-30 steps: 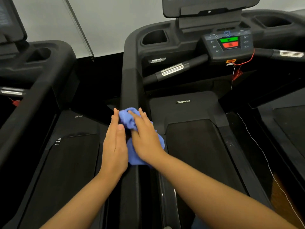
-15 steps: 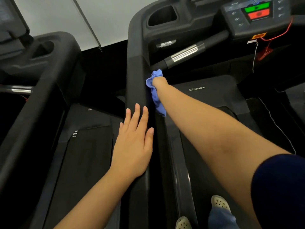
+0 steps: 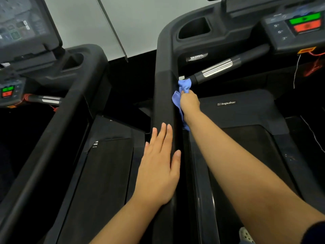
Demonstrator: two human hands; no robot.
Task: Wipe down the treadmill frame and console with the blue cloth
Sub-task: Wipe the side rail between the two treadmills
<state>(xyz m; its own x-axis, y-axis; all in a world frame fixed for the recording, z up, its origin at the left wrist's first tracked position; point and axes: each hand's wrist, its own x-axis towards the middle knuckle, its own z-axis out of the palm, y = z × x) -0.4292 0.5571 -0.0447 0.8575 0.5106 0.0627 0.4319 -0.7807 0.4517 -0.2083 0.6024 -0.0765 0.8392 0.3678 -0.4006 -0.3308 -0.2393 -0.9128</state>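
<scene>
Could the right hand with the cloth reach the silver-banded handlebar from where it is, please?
Probably yes: the right hand grips the blue cloth right beside the handlebar, with nothing between them.

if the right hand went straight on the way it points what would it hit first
Probably the handlebar, just beyond the blue cloth the right hand grips beside the side rail, though depth is unclear.

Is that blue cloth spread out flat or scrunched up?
Scrunched up: the blue cloth is wadded in the right hand against the side rail, one loose end hanging below the wrist.
</scene>
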